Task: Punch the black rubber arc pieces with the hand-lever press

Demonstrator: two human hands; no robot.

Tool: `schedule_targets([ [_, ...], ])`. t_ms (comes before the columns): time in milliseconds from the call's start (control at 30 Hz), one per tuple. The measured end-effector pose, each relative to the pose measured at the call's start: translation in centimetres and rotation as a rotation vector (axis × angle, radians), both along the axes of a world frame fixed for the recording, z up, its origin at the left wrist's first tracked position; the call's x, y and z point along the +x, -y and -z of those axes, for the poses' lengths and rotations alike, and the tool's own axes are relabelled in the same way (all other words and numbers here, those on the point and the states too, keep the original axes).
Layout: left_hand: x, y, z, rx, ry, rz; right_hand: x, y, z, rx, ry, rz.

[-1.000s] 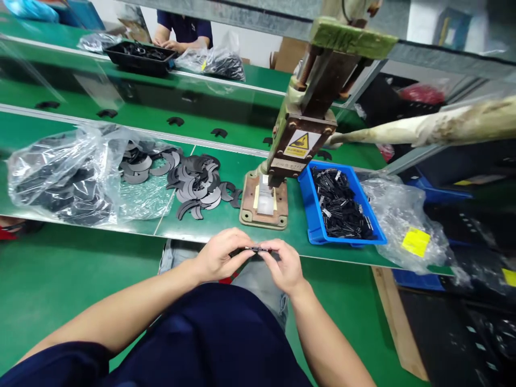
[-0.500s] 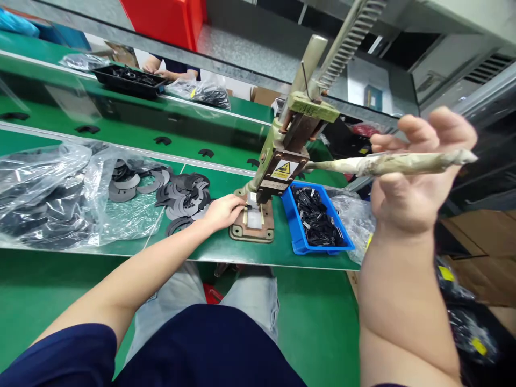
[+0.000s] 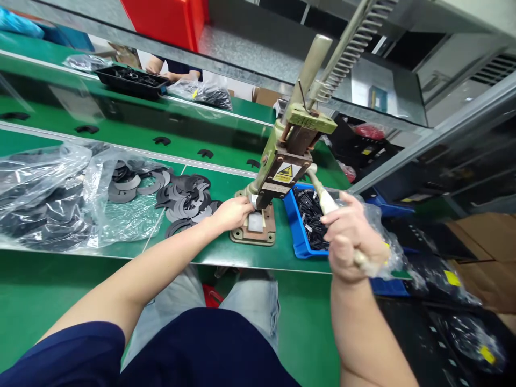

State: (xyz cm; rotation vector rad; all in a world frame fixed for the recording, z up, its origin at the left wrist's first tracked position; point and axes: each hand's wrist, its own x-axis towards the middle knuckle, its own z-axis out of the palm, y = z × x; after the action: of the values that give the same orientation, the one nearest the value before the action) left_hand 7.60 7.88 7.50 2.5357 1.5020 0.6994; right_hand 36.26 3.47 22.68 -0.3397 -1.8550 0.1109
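Note:
A green hand press (image 3: 278,156) with a yellow warning label stands on the bench. My right hand (image 3: 352,236) is wrapped round its pale lever (image 3: 325,200), which points down toward me. At the press base (image 3: 255,236), my left hand (image 3: 236,212) has its fingers pressed together under the ram, beside a whitish pad (image 3: 255,222). A small dark piece shows at those fingertips, mostly hidden. Grey curved pieces (image 3: 187,199) lie in a pile left of the press. Right of it is a blue bin (image 3: 297,231) of black parts.
Clear plastic bags (image 3: 80,199) with grey pieces cover the left bench. Behind, black curved parts (image 3: 162,141) lie spaced along a green strip. A metal shelf with a red bin (image 3: 165,21) hangs above. A person's hands (image 3: 155,70) show beyond a black tray (image 3: 131,80).
My right hand has closed round the lever and swung it down and toward me. The press ram looks slightly lower. My left hand has shifted slightly right.

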Motion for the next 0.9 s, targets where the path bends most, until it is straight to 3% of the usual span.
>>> schedule_targets([
  [100,0.3,0.3,0.0,-0.002,-0.002,-0.006,0.3,1.1,4.5,0.041,0.009,0.136],
  [167,0.3,0.5,-0.4,-0.013,-0.006,0.007,0.1,1.3,6.0,0.030,-0.050,0.180],
  [300,-2.3,0.5,-1.6,-0.040,-0.035,-0.007,-0.5,1.2,6.6,0.028,-0.157,0.209],
  [433,-8.4,0.3,-2.6,-0.047,-0.113,-0.191,-1.3,0.9,6.6,0.024,-0.208,0.230],
  [567,-12.6,0.6,-2.9,-0.129,-0.249,-0.182,-2.5,0.6,6.9,0.043,-0.358,0.224],
  [733,-10.4,1.6,-2.3,-0.223,-0.313,-0.044,-3.1,0.5,7.0,0.031,-0.418,0.223],
  [900,-7.7,1.3,-1.4,-0.269,-0.343,-0.073,-2.7,0.7,6.9,0.020,-0.389,0.195],
])
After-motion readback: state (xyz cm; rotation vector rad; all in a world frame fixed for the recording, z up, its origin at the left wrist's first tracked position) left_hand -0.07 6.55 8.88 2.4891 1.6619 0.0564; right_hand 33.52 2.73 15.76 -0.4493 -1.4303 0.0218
